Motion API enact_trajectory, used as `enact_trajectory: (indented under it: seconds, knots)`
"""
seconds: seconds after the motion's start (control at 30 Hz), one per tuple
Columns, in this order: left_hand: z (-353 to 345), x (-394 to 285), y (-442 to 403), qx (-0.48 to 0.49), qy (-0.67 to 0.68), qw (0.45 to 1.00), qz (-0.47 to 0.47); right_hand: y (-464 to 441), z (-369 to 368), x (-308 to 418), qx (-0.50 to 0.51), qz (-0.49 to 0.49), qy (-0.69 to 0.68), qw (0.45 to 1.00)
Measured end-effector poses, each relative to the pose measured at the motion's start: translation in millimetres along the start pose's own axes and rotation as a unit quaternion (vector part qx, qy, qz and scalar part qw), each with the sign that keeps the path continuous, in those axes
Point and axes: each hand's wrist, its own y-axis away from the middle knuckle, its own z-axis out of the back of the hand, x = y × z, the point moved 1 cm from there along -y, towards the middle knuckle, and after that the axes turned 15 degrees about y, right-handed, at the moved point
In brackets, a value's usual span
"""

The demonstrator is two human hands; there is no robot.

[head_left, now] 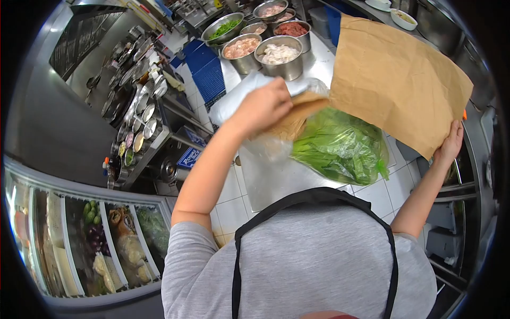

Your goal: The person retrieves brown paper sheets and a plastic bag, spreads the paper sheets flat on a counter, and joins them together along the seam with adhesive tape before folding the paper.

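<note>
My left hand (268, 103) is closed in a fist on a bunched, motion-blurred piece of brown paper (305, 112) above the steel table (265, 183). My right hand (450, 141) pinches the lower right corner of a large creased sheet of brown paper (398, 80), raised at a slant. The two pieces meet near the middle; whether they are one sheet I cannot tell. Below them lies a clear plastic bag of leafy greens (345, 149), resting on the table. White plastic (231, 106) is spread behind my left hand, partly hidden by it.
Steel bowls of white meat pieces (279, 53), pinkish meat (241, 48) and chopped greens (224, 27) stand at the table's far end. A glass-topped fridge (95, 242) with vegetables is at lower left. Blue crates (204, 69) sit beside the table. Shelving (451, 228) runs along the right.
</note>
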Motion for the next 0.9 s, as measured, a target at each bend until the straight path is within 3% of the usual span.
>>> enact_trajectory:
  seconds: [0.1, 0.17, 0.2, 0.27, 0.3, 0.33, 0.37, 0.43, 0.5, 0.7, 0.77, 0.83, 0.87, 0.9]
  knots:
    - [-47.1, 1.6, -0.5, 0.026, -0.062, 0.997, 0.033, 1.7, -6.7, -2.3, -0.006, 0.011, 0.018, 1.000]
    - [-73.7, 15.7, -3.3, 0.045, -0.098, 0.965, 0.238, 5.3, -11.9, -2.0, 0.004, 0.033, 0.017, 0.999]
    - [-82.5, 19.5, -3.9, 0.047, -0.098, 0.966, 0.234, 8.5, -14.3, 0.8, 0.004, 0.035, 0.028, 0.999]
    - [-89.3, 23.4, -8.8, -0.068, 0.025, 0.964, 0.254, 11.3, -15.0, 3.1, 0.000, 0.041, 0.038, 0.998]
    - [-87.9, 24.1, -12.6, -0.068, 0.027, 0.965, 0.250, 11.7, -13.3, 2.5, -0.001, 0.040, 0.049, 0.998]
    - [-82.8, 26.0, -15.1, -0.141, 0.166, 0.957, 0.191, 12.2, -11.2, 2.6, -0.001, 0.039, 0.061, 0.997]
    - [-73.6, 26.0, -16.8, -0.211, 0.298, 0.922, 0.128, 10.6, -8.3, 2.4, -0.001, 0.041, 0.061, 0.997]
    - [-26.2, -5.2, -24.0, -0.249, 0.511, 0.818, 0.088, 8.8, -5.2, -1.0, -0.002, 0.035, 0.048, 0.998]
    - [18.9, -14.3, -25.2, -0.271, 0.548, 0.791, 0.015, 12.0, -8.8, 3.3, 0.005, 0.033, 0.036, 0.999]
    - [99.4, 21.1, -2.2, -0.308, 0.636, 0.708, 0.025, 8.5, -20.2, 4.0, 0.027, 0.023, 0.016, 0.999]
    - [102.4, 40.5, 11.5, -0.278, 0.741, 0.605, 0.087, 10.4, -26.0, 4.2, 0.032, 0.019, 0.005, 0.999]
    - [81.8, 85.5, 26.9, -0.354, 0.703, 0.592, 0.172, 8.1, -27.1, 1.6, 0.046, 0.011, -0.012, 0.999]
    - [58.6, 138.3, 40.5, -0.410, 0.719, 0.511, 0.233, 6.0, -26.6, 0.5, 0.051, 0.012, -0.014, 0.999]
    - [37.4, 160.8, 61.1, -0.380, 0.717, 0.511, 0.283, 3.6, -24.9, -0.5, 0.052, 0.013, -0.015, 0.998]
